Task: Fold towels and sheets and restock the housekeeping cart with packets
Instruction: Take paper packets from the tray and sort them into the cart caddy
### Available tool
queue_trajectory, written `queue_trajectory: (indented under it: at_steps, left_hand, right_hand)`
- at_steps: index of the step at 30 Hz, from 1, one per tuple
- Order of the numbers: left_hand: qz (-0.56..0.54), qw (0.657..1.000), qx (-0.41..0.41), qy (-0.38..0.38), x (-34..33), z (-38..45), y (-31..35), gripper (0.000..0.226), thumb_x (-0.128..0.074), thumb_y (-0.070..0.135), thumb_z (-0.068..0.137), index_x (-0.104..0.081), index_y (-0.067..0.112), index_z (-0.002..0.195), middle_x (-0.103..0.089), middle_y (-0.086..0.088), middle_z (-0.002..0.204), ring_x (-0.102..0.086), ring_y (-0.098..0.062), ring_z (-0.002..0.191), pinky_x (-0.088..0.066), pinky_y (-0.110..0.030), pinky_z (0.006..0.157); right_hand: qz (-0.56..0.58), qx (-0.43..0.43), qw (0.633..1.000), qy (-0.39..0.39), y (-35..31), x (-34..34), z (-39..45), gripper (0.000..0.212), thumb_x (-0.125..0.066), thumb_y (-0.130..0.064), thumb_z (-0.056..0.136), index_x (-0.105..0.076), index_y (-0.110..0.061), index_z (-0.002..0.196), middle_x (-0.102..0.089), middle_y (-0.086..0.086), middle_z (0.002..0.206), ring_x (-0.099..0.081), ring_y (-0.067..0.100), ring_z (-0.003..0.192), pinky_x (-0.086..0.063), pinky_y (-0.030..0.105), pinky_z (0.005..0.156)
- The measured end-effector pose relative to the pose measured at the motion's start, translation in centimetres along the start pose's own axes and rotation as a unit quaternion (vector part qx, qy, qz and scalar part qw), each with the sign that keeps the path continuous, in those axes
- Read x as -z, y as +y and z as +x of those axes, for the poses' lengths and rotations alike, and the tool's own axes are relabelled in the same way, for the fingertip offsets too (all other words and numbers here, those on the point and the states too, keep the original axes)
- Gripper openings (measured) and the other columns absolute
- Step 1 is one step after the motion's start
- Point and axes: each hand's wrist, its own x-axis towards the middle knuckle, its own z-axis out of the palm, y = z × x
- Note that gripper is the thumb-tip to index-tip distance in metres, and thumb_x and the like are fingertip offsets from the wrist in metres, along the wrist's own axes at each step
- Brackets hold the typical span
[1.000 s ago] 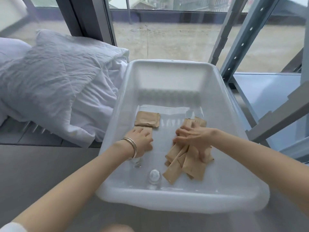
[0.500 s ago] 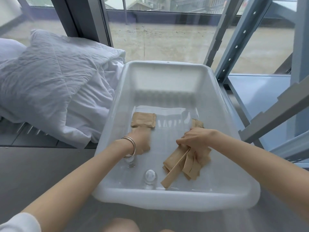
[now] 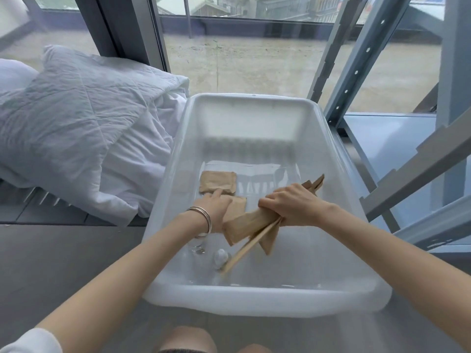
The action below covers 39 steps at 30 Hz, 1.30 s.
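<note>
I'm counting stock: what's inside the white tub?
The white tub holds two flat brown packets, a bunch gripped by the right hand, and a small round object. The hands hide anything beneath.

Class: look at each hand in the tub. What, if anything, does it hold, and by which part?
Right hand grips a bundle of brown packets around its middle. Left hand holds nothing; its fingers rest on flat packets.

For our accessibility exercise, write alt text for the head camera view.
A person's right hand grips a bunch of brown paper packets inside a white plastic tub, while the left hand touches flat packets on its floor. White bedding lies beside it.
</note>
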Motion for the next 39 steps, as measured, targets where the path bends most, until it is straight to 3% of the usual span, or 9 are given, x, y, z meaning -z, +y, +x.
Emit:
queue_trajectory:
  at_steps: [3, 5, 10, 15, 21, 27, 31, 34, 39]
  left_hand:
    - [-0.141, 0.986, 0.012, 0.094, 1.7, -0.8, -0.5, 0.048, -0.047, 0.013, 0.093, -0.039, 0.014, 0.14, -0.037, -0.006, 0.145, -0.039, -0.025, 0.131, -0.033, -0.033, 0.105]
    - [-0.198, 0.974, -0.023, 0.103, 2.4, -1.3, -0.4, 0.049, -0.049, 0.028, 0.095, -0.038, 0.015, 0.14, -0.042, -0.003, 0.144, -0.038, -0.022, 0.132, -0.031, -0.03, 0.106]
    - [-0.027, 0.998, -0.043, 0.03, 0.2, -1.6, 1.5, 0.097, -0.072, 0.06, 0.063, -0.027, 0.024, 0.141, -0.04, 0.0, 0.14, -0.043, -0.024, 0.124, -0.043, -0.038, 0.095]
    - [0.034, 0.995, -0.056, 0.068, -0.5, -0.6, 3.9, 0.067, -0.067, 0.047, 0.074, -0.04, 0.015, 0.126, -0.05, -0.007, 0.123, -0.05, -0.027, 0.111, -0.036, -0.033, 0.073]
    - [0.022, 0.998, -0.057, 0.032, -1.5, -0.2, 5.4, 0.067, -0.06, 0.051, 0.083, -0.036, 0.011, 0.13, -0.046, -0.011, 0.133, -0.045, -0.031, 0.119, -0.036, -0.038, 0.095]
    - [-0.006, 0.997, -0.073, 0.008, -1.3, -0.3, 4.8, 0.085, -0.07, 0.053, 0.074, -0.032, 0.008, 0.135, -0.044, -0.009, 0.138, -0.039, -0.03, 0.123, -0.029, -0.037, 0.102]
    - [-0.019, 0.999, -0.046, 0.009, -1.5, 0.2, 4.9, 0.084, -0.069, 0.052, 0.076, -0.032, 0.008, 0.137, -0.043, -0.009, 0.138, -0.038, -0.03, 0.126, -0.032, -0.038, 0.103]
    - [-0.007, 1.0, -0.024, 0.01, -1.6, 0.9, 5.6, 0.075, -0.066, 0.046, 0.081, -0.034, 0.006, 0.135, -0.041, -0.012, 0.138, -0.04, -0.029, 0.126, -0.032, -0.037, 0.101]
    - [-0.011, 1.0, 0.006, 0.023, -1.8, 0.9, 6.3, 0.069, -0.067, 0.044, 0.081, -0.038, 0.008, 0.132, -0.04, -0.014, 0.132, -0.04, -0.029, 0.122, -0.033, -0.036, 0.096]
  right_hand:
    - [0.012, -0.036, 0.998, 0.054, -1.0, -0.7, 0.6, 0.037, -0.08, -0.028, 0.054, -0.056, -0.018, 0.08, -0.055, -0.006, 0.06, -0.056, 0.019, 0.05, -0.023, 0.022, 0.041]
    - [0.029, -0.072, 0.995, 0.064, -2.0, -1.5, 1.0, 0.043, -0.083, -0.029, 0.052, -0.056, -0.016, 0.083, -0.059, -0.005, 0.067, -0.059, 0.02, 0.054, -0.026, 0.023, 0.041]
    - [0.13, -0.149, 0.98, -0.015, -2.8, -2.0, 1.5, 0.043, -0.061, -0.028, 0.081, -0.045, -0.015, 0.118, -0.055, 0.001, 0.115, -0.054, 0.026, 0.103, -0.036, 0.033, 0.07]
    - [0.084, -0.142, 0.979, -0.119, -1.6, -2.6, -0.6, 0.068, -0.065, -0.026, 0.075, -0.03, -0.023, 0.134, -0.039, 0.004, 0.128, -0.042, 0.029, 0.114, -0.043, 0.04, 0.085]
    - [0.069, -0.109, 0.977, -0.171, -0.9, -3.3, -0.9, 0.09, -0.07, -0.03, 0.072, -0.014, -0.028, 0.143, -0.032, 0.003, 0.135, -0.034, 0.03, 0.125, -0.045, 0.045, 0.087]
    - [0.03, -0.047, 0.975, -0.213, 0.0, -2.3, 0.8, 0.116, -0.08, -0.037, 0.063, -0.003, -0.026, 0.149, 0.004, 0.01, 0.154, 0.003, 0.038, 0.142, -0.016, 0.054, 0.113]
    - [0.049, -0.022, 0.967, -0.247, 1.3, -2.1, 2.2, 0.134, -0.085, -0.038, 0.058, 0.015, -0.033, 0.148, 0.021, 0.004, 0.156, 0.023, 0.03, 0.142, -0.002, 0.06, 0.112]
    - [0.045, -0.024, 0.967, -0.248, 1.9, -2.7, 3.1, 0.137, -0.086, -0.043, 0.054, 0.013, -0.03, 0.148, 0.004, 0.004, 0.157, 0.014, 0.027, 0.145, -0.004, 0.062, 0.111]
    - [0.015, -0.011, 0.976, -0.218, 1.7, -2.8, 2.9, 0.105, -0.079, -0.051, 0.061, -0.024, -0.014, 0.143, -0.034, 0.006, 0.132, -0.035, 0.022, 0.127, -0.018, 0.047, 0.112]
